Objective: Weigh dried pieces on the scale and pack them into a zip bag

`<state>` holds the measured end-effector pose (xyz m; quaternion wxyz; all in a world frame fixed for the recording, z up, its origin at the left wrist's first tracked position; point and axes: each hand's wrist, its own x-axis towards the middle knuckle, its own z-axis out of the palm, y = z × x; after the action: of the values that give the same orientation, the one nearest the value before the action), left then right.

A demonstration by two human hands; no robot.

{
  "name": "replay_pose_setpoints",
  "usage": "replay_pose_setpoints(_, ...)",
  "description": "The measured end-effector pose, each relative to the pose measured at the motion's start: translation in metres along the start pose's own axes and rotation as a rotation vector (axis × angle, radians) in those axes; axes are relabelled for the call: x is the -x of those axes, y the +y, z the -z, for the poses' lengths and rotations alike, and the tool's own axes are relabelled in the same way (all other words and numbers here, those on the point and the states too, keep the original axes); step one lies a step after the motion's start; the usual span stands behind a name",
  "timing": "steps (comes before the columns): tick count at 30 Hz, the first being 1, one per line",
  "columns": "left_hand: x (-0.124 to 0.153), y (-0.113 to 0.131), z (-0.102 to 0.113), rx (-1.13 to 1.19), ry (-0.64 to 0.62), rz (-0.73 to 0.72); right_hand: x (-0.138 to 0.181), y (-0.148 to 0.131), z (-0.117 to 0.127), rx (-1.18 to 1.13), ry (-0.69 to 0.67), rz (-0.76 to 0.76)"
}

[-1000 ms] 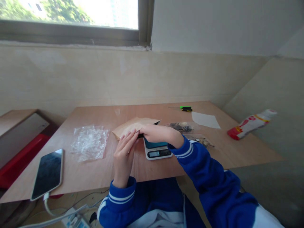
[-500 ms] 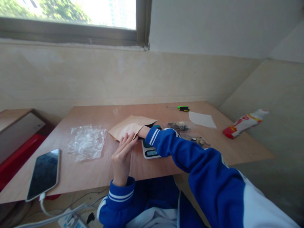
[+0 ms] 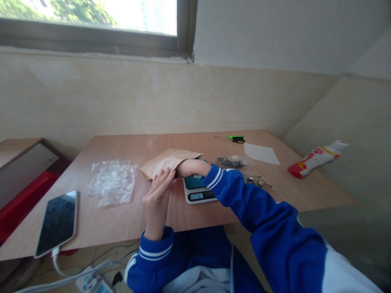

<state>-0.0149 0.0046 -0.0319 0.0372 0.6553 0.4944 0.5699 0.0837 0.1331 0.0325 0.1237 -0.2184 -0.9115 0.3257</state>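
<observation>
A brown kraft paper envelope [image 3: 166,160] lies at the middle of the table, its mouth turned to the right. At the mouth's near edge my left hand [image 3: 159,191] holds the paper, with the long fingers over the top and the thumb hidden. Up to the wrist, my right hand [image 3: 191,166] reaches into the envelope, so its fingers are out of sight. Under that wrist sits a white kitchen scale [image 3: 200,197] with a teal top and a lit display whose digits are too small to read surely.
Crumpled clear plastic [image 3: 113,183] and a phone [image 3: 58,221] on a cable lie left. Beyond the scale are clear bags of small items [image 3: 230,162], screwdrivers [image 3: 237,138] and a white paper sheet [image 3: 261,154]. A red-and-white bottle [image 3: 316,160] stands near the right edge.
My right forearm has drawn back a little to the right, showing more wrist and more of the scale. My left hand stays on the envelope's edge.
</observation>
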Motion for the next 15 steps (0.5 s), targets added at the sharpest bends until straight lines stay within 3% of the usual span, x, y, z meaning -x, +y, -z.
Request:
replay_pose_setpoints(9, -0.011, 0.005, 0.007, -0.020, 0.013, 0.009, 0.041, -0.002, 0.024, 0.023, -0.144, 0.161)
replay_pose_setpoints(15, -0.013, 0.008, 0.009, -0.045, -0.035, 0.027, 0.046, -0.006, 0.028, -0.044, -0.115, 0.097)
